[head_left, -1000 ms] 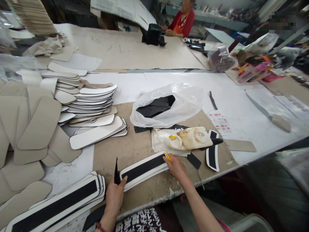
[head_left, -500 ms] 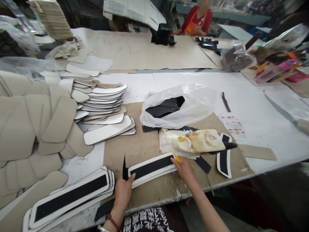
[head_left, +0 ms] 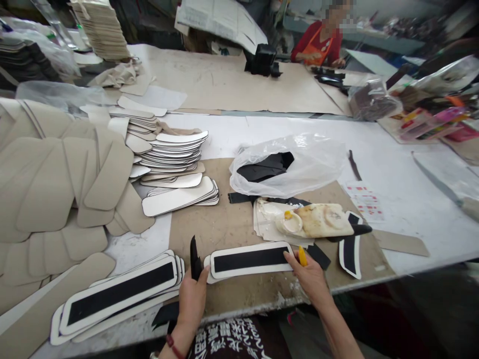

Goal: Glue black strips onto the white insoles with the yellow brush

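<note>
My left hand (head_left: 192,296) is closed around some thin black strips (head_left: 194,257) that stick up above its fingers. Its thumb is close to the left end of a white panel (head_left: 228,273) with rounded corners, which has a black strip (head_left: 250,259) lying along its middle. Another panel (head_left: 207,263) lies under it, showing at the left end. My right hand (head_left: 309,276) pinches the panel's right end, with a yellow stick-like tool (head_left: 302,256) also held in it, mostly hidden by the fingers.
Finished-looking panels (head_left: 119,299) with black strips lie stacked at lower left. Behind are white panel stacks (head_left: 179,197) and beige pieces (head_left: 45,189). A plastic bag (head_left: 310,164) of black strips and a glue-stained container (head_left: 318,219) stand beyond my hands. A person (head_left: 322,45) sits across.
The top panel has slid right and turned more level, uncovering the left end of the panel beneath. My right hand has moved right with it. The whole view has shifted slightly.
</note>
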Tool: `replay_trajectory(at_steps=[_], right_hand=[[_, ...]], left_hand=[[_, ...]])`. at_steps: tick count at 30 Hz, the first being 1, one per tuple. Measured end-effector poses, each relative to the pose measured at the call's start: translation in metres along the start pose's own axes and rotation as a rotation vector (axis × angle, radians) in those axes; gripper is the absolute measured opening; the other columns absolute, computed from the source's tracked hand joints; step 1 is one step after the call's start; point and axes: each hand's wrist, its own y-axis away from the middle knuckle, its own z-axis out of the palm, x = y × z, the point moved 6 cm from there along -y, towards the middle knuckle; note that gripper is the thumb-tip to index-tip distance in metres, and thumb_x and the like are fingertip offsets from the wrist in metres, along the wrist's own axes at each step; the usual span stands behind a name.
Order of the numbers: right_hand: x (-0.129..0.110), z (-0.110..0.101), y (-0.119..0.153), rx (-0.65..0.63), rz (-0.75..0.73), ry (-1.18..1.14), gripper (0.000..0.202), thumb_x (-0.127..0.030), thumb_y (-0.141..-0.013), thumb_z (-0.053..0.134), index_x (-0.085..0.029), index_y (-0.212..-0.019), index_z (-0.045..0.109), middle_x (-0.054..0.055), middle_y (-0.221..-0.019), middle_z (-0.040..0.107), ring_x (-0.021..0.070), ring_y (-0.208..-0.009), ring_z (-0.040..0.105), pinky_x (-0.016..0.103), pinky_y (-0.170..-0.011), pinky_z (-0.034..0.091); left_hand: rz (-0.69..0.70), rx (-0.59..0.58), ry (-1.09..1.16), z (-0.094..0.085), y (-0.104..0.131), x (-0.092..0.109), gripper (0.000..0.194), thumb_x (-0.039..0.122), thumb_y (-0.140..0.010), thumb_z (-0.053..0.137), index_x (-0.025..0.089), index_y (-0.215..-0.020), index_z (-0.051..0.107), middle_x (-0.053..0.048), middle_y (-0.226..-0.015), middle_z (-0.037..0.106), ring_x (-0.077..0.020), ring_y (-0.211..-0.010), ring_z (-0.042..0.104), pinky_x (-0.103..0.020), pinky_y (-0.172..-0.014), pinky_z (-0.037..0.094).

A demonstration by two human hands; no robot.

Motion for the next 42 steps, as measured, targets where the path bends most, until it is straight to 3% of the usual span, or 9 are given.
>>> replay_trajectory(at_steps=[4,7,10,14,22,28,31,36,42], right_hand=[[-0.002,-0.015,0.01,0.003,0.125,-0.185,0.035,-0.052,-0.063,0.06,-0.018,-0.071,0.053,-0.008,-0.048,0.04,0.0082,-0.042,0.037,0.021,-0.043,0.032],[-0.016,-0.017,0.021,-0.028,0.142,-0.279,0.034,-0.05,-0.063,0.062,-0.018,-0.071,0.053,-0.009,-0.049,0.038,0.0065,-0.041,0.035,0.019,-0.041,0.03],[-0.032,-0.009,0.032,-0.082,0.138,-0.355,0.032,-0.048,-0.065,0.063,-0.018,-0.069,0.051,-0.009,-0.05,0.035,0.0052,-0.042,0.032,0.017,-0.039,0.027],[-0.046,0.019,0.045,-0.235,0.216,-0.555,0.029,-0.044,-0.066,0.065,-0.019,-0.07,0.05,-0.008,-0.054,0.037,0.0037,-0.043,0.031,0.015,-0.038,0.027],[-0.093,0.107,0.073,-0.732,0.294,-0.834,0.029,-0.037,-0.068,0.067,-0.018,-0.066,0.046,-0.009,-0.049,0.037,0.0011,-0.038,0.03,0.013,-0.036,0.028],[-0.122,0.184,0.097,-0.999,0.235,-0.565,0.029,-0.042,-0.069,0.063,-0.017,-0.069,0.049,-0.008,-0.052,0.043,0.0019,-0.04,0.039,0.012,-0.037,0.028],[-0.132,0.211,0.11,-1.103,0.127,-0.436,0.029,-0.044,-0.072,0.057,-0.017,-0.068,0.049,-0.008,-0.047,0.045,0.0034,-0.04,0.041,0.013,-0.038,0.028],[-0.135,0.234,0.113,-0.977,-0.077,-0.124,0.026,-0.039,-0.073,0.051,-0.019,-0.058,0.045,-0.008,-0.038,0.045,0.0058,-0.034,0.037,0.016,-0.038,0.027],[-0.137,0.243,0.105,-0.771,-0.302,0.13,0.023,-0.035,-0.074,0.046,-0.021,-0.056,0.049,-0.005,-0.043,0.051,0.0114,-0.039,0.049,0.021,-0.043,0.034]], left_hand=[[-0.062,-0.016,0.158,-0.002,0.013,0.014,0.05,0.045,-0.062,0.065,0.013,-0.1,0.06,-0.011,-0.104,0.063,-0.0241,-0.1,0.055,-0.034,-0.088,0.039],[-0.126,-0.078,0.272,-0.006,0.024,0.029,0.046,0.044,-0.057,0.069,0.015,-0.093,0.061,-0.004,-0.082,0.066,-0.0171,-0.073,0.059,-0.028,-0.068,0.045],[-0.193,-0.142,0.369,-0.018,0.033,0.041,0.037,0.039,-0.055,0.072,0.015,-0.08,0.06,0.005,-0.058,0.057,-0.0087,-0.048,0.046,-0.022,-0.048,0.038],[-0.287,-0.213,0.543,-0.046,0.037,0.047,0.028,0.033,-0.055,0.073,0.017,-0.072,0.057,0.006,-0.054,0.054,-0.0069,-0.044,0.042,-0.02,-0.043,0.035],[-0.516,-0.261,0.853,-0.126,0.035,0.013,0.019,0.029,-0.058,0.071,0.015,-0.061,0.057,0.002,-0.045,0.048,-0.0087,-0.04,0.043,-0.022,-0.039,0.036],[-0.339,0.07,0.623,-0.222,0.028,-0.009,0.023,0.027,-0.052,0.074,0.015,-0.068,0.063,0.001,-0.052,0.059,-0.0131,-0.048,0.052,-0.025,-0.048,0.044],[-0.282,0.168,0.438,-0.255,0.022,-0.017,0.027,0.034,-0.051,0.074,0.011,-0.06,0.063,-0.002,-0.055,0.062,-0.0167,-0.057,0.057,-0.027,-0.057,0.047],[-0.281,0.245,0.372,-0.269,0.01,-0.03,0.033,0.039,-0.047,0.075,0.011,-0.046,0.057,-0.001,-0.042,0.055,-0.0121,-0.044,0.049,-0.024,-0.047,0.041],[-0.277,0.371,0.363,-0.267,0.002,-0.042,0.035,0.039,-0.043,0.076,0.01,-0.053,0.06,0.0,-0.04,0.053,-0.0114,-0.038,0.045,-0.025,-0.04,0.038]])
